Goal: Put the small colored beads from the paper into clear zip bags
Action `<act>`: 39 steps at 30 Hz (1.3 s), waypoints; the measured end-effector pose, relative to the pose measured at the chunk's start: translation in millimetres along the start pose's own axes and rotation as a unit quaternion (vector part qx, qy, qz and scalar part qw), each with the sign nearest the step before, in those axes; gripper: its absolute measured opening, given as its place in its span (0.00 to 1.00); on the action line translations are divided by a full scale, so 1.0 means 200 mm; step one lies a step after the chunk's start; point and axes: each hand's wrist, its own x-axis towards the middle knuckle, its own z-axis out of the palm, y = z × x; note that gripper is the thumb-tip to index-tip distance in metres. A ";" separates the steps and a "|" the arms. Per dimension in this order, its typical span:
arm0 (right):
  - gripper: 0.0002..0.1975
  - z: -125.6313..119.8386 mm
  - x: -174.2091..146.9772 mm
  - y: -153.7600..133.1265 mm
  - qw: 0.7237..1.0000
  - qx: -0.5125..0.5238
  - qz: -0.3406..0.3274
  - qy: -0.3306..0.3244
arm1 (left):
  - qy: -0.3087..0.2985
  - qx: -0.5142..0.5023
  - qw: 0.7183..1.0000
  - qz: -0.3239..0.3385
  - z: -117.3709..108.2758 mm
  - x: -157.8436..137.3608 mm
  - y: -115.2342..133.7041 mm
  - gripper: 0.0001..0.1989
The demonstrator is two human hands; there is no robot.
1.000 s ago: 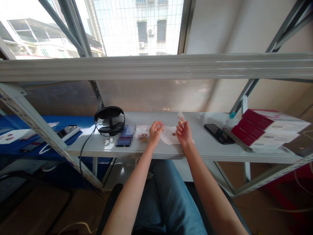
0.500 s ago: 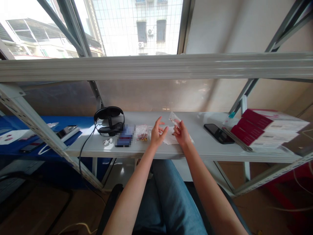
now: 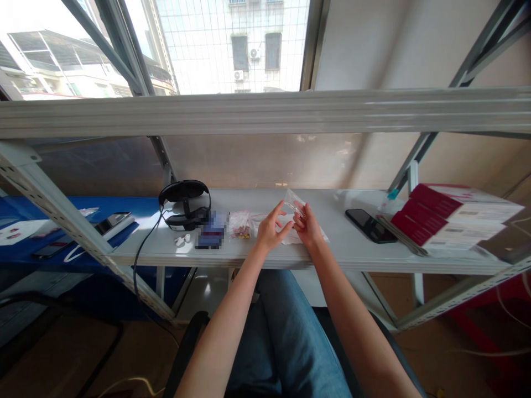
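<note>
My right hand (image 3: 307, 225) is closed on a small clear plastic bag (image 3: 293, 200), whose upper corner sticks up past the fingertips. What the bag contains is too small to make out. Just left of it, my left hand (image 3: 270, 228) has thumb and fingers apart, holding nothing, its fingertips close to the right hand. Beneath both hands a white sheet (image 3: 292, 237) lies on the grey shelf, partly covered by them. A clear bag of small coloured pieces (image 3: 239, 226) rests left of my left hand.
Black headphones (image 3: 185, 204), white earbuds (image 3: 182, 240) and a blurred blue item (image 3: 211, 231) lie to the left. On the right are a black phone (image 3: 370, 225) and stacked red-and-white boxes (image 3: 448, 218). A metal beam (image 3: 265, 115) crosses in front above the shelf.
My left hand has moved slightly right and up, closer to the bag in my right hand. My right hand has barely moved.
</note>
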 end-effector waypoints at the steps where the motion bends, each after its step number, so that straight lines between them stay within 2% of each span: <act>1: 0.20 0.00 0.00 0.00 1.000 -0.006 -0.001 -0.001 | 0.002 0.003 1.000 0.000 0.00 0.00 0.00 0.32; 5: 0.21 0.01 0.00 0.01 0.999 -0.043 0.016 -0.004 | 0.020 0.007 1.000 -0.009 0.00 0.00 -0.01 0.34; 9: 0.21 0.01 0.01 0.03 0.997 -0.070 0.027 -0.009 | 0.004 0.027 1.000 -0.002 0.00 0.00 -0.01 0.25; 13: 0.20 0.04 0.00 0.04 0.995 -0.101 0.007 0.000 | 0.033 0.024 0.999 0.006 0.00 0.00 -0.01 0.19; 21: 0.21 0.04 0.02 0.02 0.988 -0.143 -0.017 0.060 | 0.077 0.033 0.996 -0.011 -0.02 0.00 0.01 0.21; 24: 0.22 -0.01 0.05 -0.03 0.971 -0.228 -0.033 0.066 | 0.095 0.036 0.995 -0.019 -0.02 0.00 0.00 0.21; 26: 0.24 -0.04 0.08 -0.06 0.931 -0.349 -0.082 0.077 | 0.115 0.030 0.993 -0.022 -0.02 0.00 -0.01 0.21; 27: 0.24 -0.06 0.09 -0.08 0.894 -0.426 -0.115 0.082 | 0.126 0.027 0.991 -0.023 -0.02 0.01 -0.02 0.21; 29: 0.25 -0.08 0.11 -0.09 0.796 -0.580 -0.159 0.071 | 0.145 0.022 0.989 -0.025 -0.02 0.01 -0.03 0.23; 31: 0.25 -0.09 0.11 -0.09 0.700 -0.694 -0.161 0.041 | 0.154 0.022 0.987 -0.030 -0.02 0.01 -0.04 0.24; 32: 0.24 -0.10 0.11 -0.09 0.663 -0.733 -0.151 0.025 | 0.156 0.022 0.987 -0.032 -0.02 0.02 -0.05 0.24; 35: 0.23 -0.10 0.08 -0.07 0.586 -0.802 -0.111 -0.005 | 0.166 0.021 0.985 -0.046 -0.01 0.02 -0.06 0.22; 39: 0.25 -0.10 0.05 -0.05 0.516 -0.853 -0.080 -0.020 | 0.189 0.005 0.980 -0.067 -0.02 0.02 -0.07 0.22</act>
